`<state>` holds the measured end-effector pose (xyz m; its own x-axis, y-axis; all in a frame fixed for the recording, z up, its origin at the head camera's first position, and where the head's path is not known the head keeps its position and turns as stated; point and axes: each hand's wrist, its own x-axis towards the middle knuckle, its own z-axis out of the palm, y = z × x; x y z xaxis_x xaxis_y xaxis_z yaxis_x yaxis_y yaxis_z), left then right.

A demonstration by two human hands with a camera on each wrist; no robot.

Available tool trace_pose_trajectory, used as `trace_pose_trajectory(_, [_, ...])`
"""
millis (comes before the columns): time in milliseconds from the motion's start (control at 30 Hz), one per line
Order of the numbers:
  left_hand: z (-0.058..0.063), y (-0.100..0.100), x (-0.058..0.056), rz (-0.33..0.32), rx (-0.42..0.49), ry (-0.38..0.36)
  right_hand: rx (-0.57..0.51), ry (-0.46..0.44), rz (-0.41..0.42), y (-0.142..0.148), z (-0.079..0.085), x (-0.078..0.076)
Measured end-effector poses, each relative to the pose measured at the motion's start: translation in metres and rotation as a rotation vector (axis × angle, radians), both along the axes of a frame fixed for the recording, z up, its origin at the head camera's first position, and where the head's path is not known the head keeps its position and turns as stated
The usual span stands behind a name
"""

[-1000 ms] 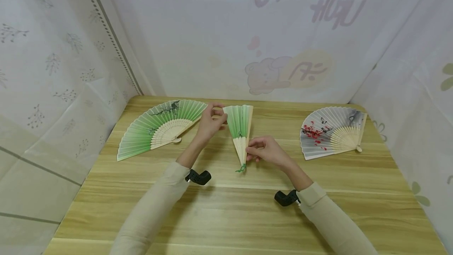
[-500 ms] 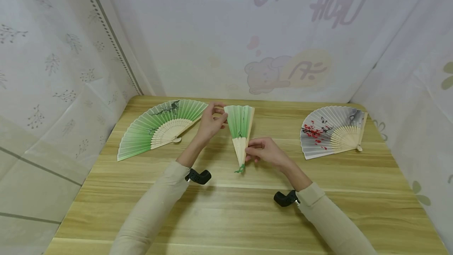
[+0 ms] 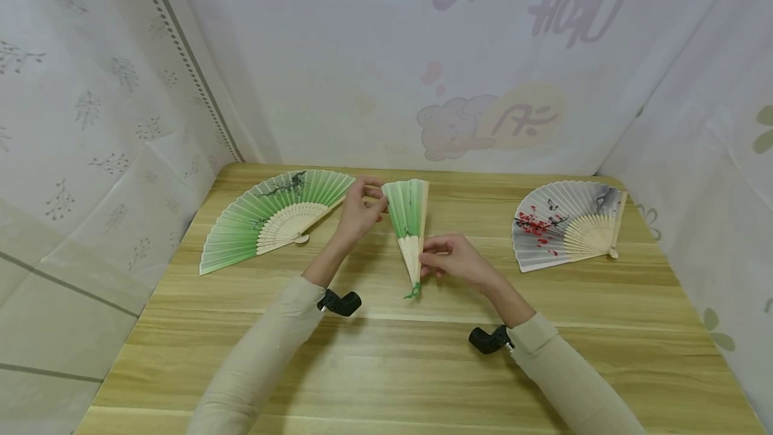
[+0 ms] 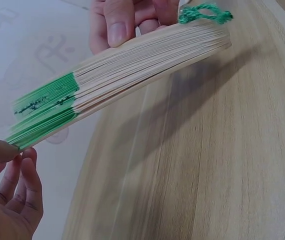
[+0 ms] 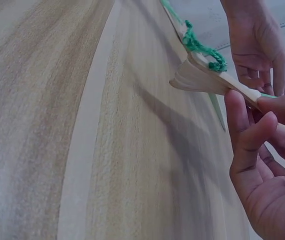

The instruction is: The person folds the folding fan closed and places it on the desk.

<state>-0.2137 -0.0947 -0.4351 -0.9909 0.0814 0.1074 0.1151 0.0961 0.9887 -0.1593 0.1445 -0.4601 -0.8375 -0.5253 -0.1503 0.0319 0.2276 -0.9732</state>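
Note:
Both hands hold a partly spread green folding fan (image 3: 406, 213) above the middle of the table. My left hand (image 3: 360, 210) pinches its upper left corner between thumb and fingers; the left wrist view shows the thumb (image 4: 3, 150) on the green cloth end. Lower down, my right hand (image 3: 454, 259) pinches the pale outer rib on the right side. A green cord (image 4: 205, 13) is looped at the fan's narrow end. Seen edge-on in the left wrist view, the ribs (image 4: 147, 60) lie stacked close together, and the fan's shadow falls on the wood.
At the left of the wooden table (image 3: 386, 368) lies a wide-spread green fan (image 3: 241, 227) with a dark branch print, its edge near my left hand. A grey fan (image 3: 543, 230) with red blossoms lies spread at the right. A printed cloth (image 3: 338, 72) hangs behind.
The held fan has tilted slightly: its upper right corner has shifted left and its corded end a little right and nearer. Both hands keep their grips almost in place.

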Motion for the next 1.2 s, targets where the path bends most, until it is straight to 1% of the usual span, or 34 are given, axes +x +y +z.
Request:
trace_pose_trajectory(133, [0.001, 0.0001, 0.0016, -0.018, 0.005, -0.014, 0.005, -0.002, 0.001, -0.0018, 0.0003, -0.0007])
trace_pose_trajectory(233, [0.001, -0.0004, 0.0034, -0.054, -0.004, -0.031, 0.008, 0.0, -0.003, -0.0024, 0.0011, 0.0003])
trace_pose_trajectory(367, [-0.0019, -0.0001, 0.0038, -0.095, -0.018, -0.045, 0.021, 0.02, -0.006, -0.0032, 0.0, 0.0025])
trace_pose_trajectory(433, [-0.0036, 0.0009, 0.0034, -0.099, -0.024, -0.047, 0.028, 0.043, -0.001, -0.0037, -0.0011, 0.0036])
trace_pose_trajectory(600, [-0.0058, 0.0041, 0.004, -0.084, -0.049, -0.046, 0.019, 0.068, 0.022, -0.0051, -0.0031, 0.0059])
trace_pose_trajectory(733, [-0.0051, 0.0063, 0.0051, -0.083, -0.065, -0.028, 0.006, 0.06, 0.027, -0.0055, -0.0044, 0.0067])
trace_pose_trajectory(867, [-0.0042, 0.0064, 0.0065, -0.105, -0.073, -0.015, 0.007, 0.055, 0.027, -0.0058, -0.0041, 0.007])
trace_pose_trajectory(1100, [-0.0041, 0.0055, 0.0082, -0.165, -0.051, -0.038, 0.013, 0.078, 0.048, -0.0072, -0.0043, 0.006])
trace_pose_trajectory(1200, [-0.004, 0.0069, 0.0078, -0.176, -0.06, -0.037, 0.012, 0.072, 0.037, -0.0071, -0.0056, 0.0062])
